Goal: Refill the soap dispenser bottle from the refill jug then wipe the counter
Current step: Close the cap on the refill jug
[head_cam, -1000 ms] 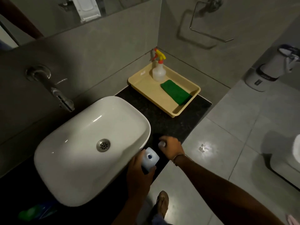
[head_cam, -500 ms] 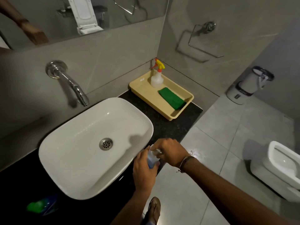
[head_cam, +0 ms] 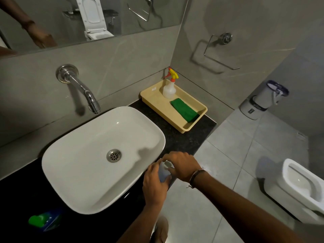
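A small pale-blue soap dispenser bottle (head_cam: 164,174) stands on the black counter (head_cam: 177,137) at its front edge, right of the white basin (head_cam: 84,155). My left hand (head_cam: 155,185) wraps around the bottle's body. My right hand (head_cam: 182,165) grips the white pump top (head_cam: 168,164) on the bottle's neck. A blue jug with a green cap (head_cam: 37,220) lies on the counter at the near left. A folded green cloth (head_cam: 184,110) lies in the beige tray (head_cam: 157,100) at the far right corner.
A spray bottle (head_cam: 169,88) with a yellow and red trigger stands in the tray. A chrome tap (head_cam: 82,90) juts from the wall over the basin. A towel ring (head_cam: 219,48) hangs on the right wall. On the floor at right are a toilet (head_cam: 298,188) and a bin (head_cam: 261,100).
My right hand lifted the white pump top off the counter and brought it onto the bottle's neck. My left hand kept hold of the bottle. The camera tilted up.
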The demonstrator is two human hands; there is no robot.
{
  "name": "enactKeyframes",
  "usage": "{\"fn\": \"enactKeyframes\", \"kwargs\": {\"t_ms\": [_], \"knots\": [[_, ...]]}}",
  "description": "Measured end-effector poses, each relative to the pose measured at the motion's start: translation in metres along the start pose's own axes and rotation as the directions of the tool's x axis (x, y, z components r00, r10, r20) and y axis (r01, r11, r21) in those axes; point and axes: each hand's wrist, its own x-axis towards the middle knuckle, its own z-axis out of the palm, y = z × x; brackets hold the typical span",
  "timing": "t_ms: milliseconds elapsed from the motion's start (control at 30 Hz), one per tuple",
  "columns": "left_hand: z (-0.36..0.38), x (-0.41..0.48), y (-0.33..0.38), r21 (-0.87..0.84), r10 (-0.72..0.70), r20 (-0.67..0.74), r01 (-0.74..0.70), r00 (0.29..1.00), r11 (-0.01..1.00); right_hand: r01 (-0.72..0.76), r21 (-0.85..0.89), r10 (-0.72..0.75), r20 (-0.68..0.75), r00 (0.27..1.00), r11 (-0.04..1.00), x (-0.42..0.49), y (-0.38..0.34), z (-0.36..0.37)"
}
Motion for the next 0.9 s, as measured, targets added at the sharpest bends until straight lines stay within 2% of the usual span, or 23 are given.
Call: {"fn": "enactKeyframes", "kwargs": {"t_ms": [33,100,167,233,367,467,533,667,767,833,900], "knots": [[0.0,0.0,0.001,-0.002,0.011,0.0,-0.011,1.0,1.0,-0.043,-0.043,0.043,0.0,0.999,0.998,0.0,0.0,0.0],[-0.001,0.0,0.002,-0.012,0.017,0.003,-0.017,1.0,1.0,-0.078,-0.018,0.078,0.001,0.997,0.997,0.001,0.003,-0.001],[-0.001,0.0,0.003,-0.013,0.004,0.005,-0.004,1.0,1.0,-0.004,0.026,0.003,0.016,1.0,1.0,0.002,0.005,-0.002],[-0.001,-0.001,0.003,-0.01,-0.022,0.01,0.022,1.0,1.0,0.056,-0.004,-0.055,0.031,0.998,0.998,0.002,0.002,0.0],[-0.001,-0.002,0.004,-0.007,-0.011,0.007,0.011,1.0,1.0,-0.043,-0.005,0.043,0.001,0.999,0.999,0.007,0.002,0.001],[-0.001,-0.001,0.004,-0.005,-0.007,0.004,0.007,1.0,1.0,0.034,0.001,-0.034,0.028,0.999,0.999,0.006,0.008,0.004],[0.0,-0.001,0.005,-0.003,-0.004,0.002,0.004,1.0,1.0,0.027,0.01,-0.027,0.001,1.0,1.0,0.004,0.01,0.013],[0.0,0.0,0.006,-0.018,0.013,0.006,-0.013,1.0,1.0,-0.058,0.112,0.065,-0.06,0.996,0.992,0.002,0.014,0.032],[-0.001,-0.001,0.004,0.005,0.029,-0.002,-0.029,1.0,1.0,-0.046,0.268,0.059,-0.042,0.997,0.962,0.001,0.025,0.033],[-0.001,-0.001,0.003,0.024,0.044,-0.002,-0.044,0.999,0.999,-0.046,0.452,0.071,-0.038,0.997,0.891,-0.004,0.041,0.036],[0.0,0.0,0.002,0.019,0.039,-0.004,-0.039,0.999,0.999,-0.097,0.587,0.148,-0.04,0.988,0.804,-0.01,0.06,0.05]]}}
